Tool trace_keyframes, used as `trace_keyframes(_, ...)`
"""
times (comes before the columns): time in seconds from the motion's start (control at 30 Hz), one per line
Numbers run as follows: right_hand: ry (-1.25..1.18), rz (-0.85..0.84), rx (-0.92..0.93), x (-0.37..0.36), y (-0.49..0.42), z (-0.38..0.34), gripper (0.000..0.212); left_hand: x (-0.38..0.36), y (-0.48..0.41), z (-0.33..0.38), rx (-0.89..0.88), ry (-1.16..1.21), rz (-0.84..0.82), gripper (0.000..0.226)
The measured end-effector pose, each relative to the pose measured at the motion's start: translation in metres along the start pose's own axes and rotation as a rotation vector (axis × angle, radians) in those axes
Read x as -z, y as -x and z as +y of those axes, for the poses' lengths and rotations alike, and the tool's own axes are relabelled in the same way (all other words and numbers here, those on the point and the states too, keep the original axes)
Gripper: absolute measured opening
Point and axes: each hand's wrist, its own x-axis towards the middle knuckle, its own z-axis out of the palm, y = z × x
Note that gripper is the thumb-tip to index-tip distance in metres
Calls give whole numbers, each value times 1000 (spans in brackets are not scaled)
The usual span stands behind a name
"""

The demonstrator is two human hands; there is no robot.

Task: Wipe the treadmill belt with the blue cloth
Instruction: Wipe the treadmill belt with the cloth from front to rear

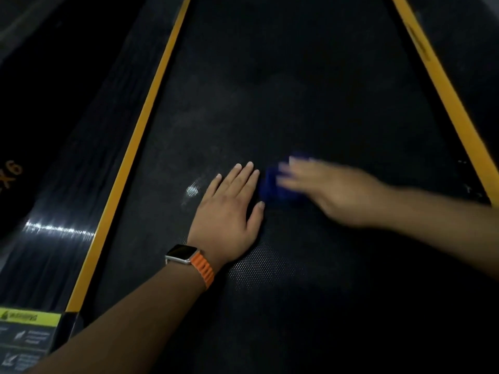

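Observation:
The black dotted treadmill belt (pixel 283 85) fills the middle of the view. My left hand (pixel 229 206) lies flat on it, palm down, fingers together, holding nothing; an orange-strapped watch is on that wrist. Just to its right, my right hand (pixel 324 184) is blurred with motion and presses the blue cloth (pixel 272 187) onto the belt. Most of the cloth is hidden under the fingers. A small shiny patch shows on the belt left of my left hand.
Yellow stripes (pixel 140 128) border the belt on both sides, the right one (pixel 442 85) slanting away. A glossy black side rail (pixel 64 190) runs along the left. A yellow-green warning label (pixel 29 317) sits at the lower left corner.

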Motion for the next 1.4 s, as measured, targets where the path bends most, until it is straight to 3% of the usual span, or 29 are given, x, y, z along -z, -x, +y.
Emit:
trace_keyframes(0.1, -18, 57, -318, 13, -88, 45, 53, 1, -1, -1, 13, 22, 2, 67)
trace_keyframes(0.17, -2, 78, -364, 10, -102, 44, 52, 0, -2, -2, 9, 27, 2, 66)
trace_keyframes(0.27, 45, 124, -122, -8, -37, 0, 52, -1, 0, -2, 9, 23, 14, 65)
trace_keyframes(0.37, 0, -21, 67, -12, 31, -38, 57, -1, 0, -1, 3, 15, -9, 66)
trace_keyframes(0.43, -9, -26, 111, -4, 20, -27, 57, -1, 0, -1, 4, 15, -16, 66)
trace_keyframes(0.5, 12, 24, 7, 3, -26, 1, 54, 1, -1, -1, 3, 16, -16, 66)
trace_keyframes(0.63, -52, 118, -436, 18, -120, 48, 49, 3, -1, -1, 8, 27, -21, 66)
trace_keyframes(0.7, -70, 154, -502, 13, -134, 49, 48, 3, -2, -1, 5, 30, -21, 65)
trace_keyframes(0.8, -100, 181, -506, 11, -123, 39, 47, 4, -2, -1, 3, 16, -15, 65)
trace_keyframes(1.0, -97, 56, -474, 37, -82, 28, 53, 15, -8, -24, -49, 20, -45, 70)
trace_keyframes(1.13, 82, 52, -370, 42, -76, 31, 48, 34, -19, -95, 132, 2, 73, 81)
trace_keyframes(1.23, 166, 69, -338, 26, -93, 41, 46, 44, -24, -137, 195, -6, 27, 91)
trace_keyframes(1.4, 91, 113, -449, -1, -168, 45, 50, 33, -24, -143, 191, 26, 3, 89)
